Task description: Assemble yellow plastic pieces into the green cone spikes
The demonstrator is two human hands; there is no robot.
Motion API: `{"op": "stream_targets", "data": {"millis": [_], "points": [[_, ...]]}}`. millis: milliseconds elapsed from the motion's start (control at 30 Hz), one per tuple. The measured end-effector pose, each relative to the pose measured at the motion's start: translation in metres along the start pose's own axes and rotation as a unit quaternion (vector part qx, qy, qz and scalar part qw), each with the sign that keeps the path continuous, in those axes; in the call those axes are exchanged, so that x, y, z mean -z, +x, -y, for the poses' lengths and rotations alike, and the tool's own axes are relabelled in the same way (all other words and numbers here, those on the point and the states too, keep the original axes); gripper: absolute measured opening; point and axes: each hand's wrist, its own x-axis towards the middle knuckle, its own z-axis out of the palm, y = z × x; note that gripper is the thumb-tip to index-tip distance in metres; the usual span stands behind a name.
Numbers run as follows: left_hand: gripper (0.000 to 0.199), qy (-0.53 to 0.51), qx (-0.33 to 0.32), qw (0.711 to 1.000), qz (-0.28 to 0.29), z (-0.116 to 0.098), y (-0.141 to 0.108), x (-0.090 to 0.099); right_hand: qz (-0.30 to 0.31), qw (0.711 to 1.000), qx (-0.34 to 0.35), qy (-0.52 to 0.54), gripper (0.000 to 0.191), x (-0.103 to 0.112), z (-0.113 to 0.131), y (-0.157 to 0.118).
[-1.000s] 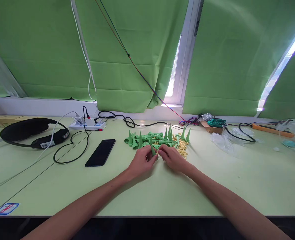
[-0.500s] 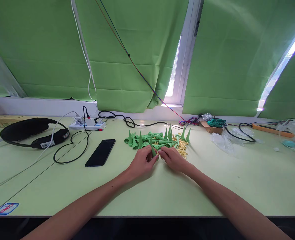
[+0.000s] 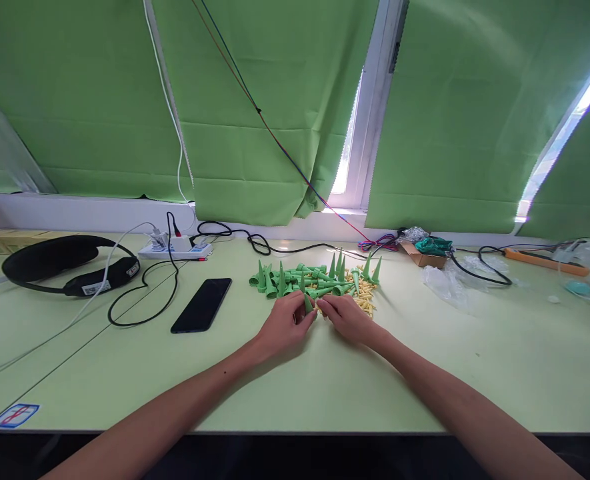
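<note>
Between the thumb and fingers of my left hand (image 3: pixel 287 321) is a green plastic cone (image 3: pixel 308 305), its point tilted up. My right hand (image 3: pixel 345 317) is closed in a pinch close beside it, fingertips almost touching the cone; a small pale piece seems to be at the fingertips, too tiny to be sure of. Just beyond both hands lies a pile of green cones (image 3: pixel 315 273), some standing on their wide ends, others on their sides. Small yellow peg-like pieces (image 3: pixel 365 304) are heaped at the pile's right, partly behind my right hand.
A black phone (image 3: pixel 201 305) lies left of my arms. Farther left are a black headband device (image 3: pixel 99 277) and a power strip (image 3: pixel 195 251) with cables. At the back right stand a small cardboard box (image 3: pixel 425 256), clear plastic wrap (image 3: pixel 445 285) and an orange tool (image 3: pixel 547 261).
Both hands hold nearly the same pose at the cone. The whole view has shifted very slightly; the pile looks unchanged.
</note>
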Motion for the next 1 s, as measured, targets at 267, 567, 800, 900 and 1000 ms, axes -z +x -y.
{"op": "stream_targets", "data": {"millis": [267,567,800,900,1000], "points": [[0.02,-0.014,0.064,0.997,-0.031,-0.0059,0.0001,0.0019,-0.002,1.0,0.001,0.03,0.024,0.0016,0.0069,-0.0024],[0.025,-0.029,0.067,0.997,-0.025,-0.0049,0.0004,0.002,0.012,0.999,0.019,0.029,0.024,0.0021,0.0045,-0.0018],[0.025,0.0,0.008,1.0,0.027,-0.003,-0.0006,0.0011,0.012,1.0,0.016,0.004,0.038,0.0005,0.0008,-0.0005],[0.025,0.007,-0.007,0.999,0.041,-0.0029,-0.0013,0.0004,0.012,1.0,0.013,-0.003,0.042,-0.0003,0.0002,-0.0005],[0.024,0.005,0.0,0.999,0.039,-0.0025,-0.0012,0.0,0.011,1.0,0.013,-0.005,0.042,-0.0004,0.0009,-0.0007]]}}
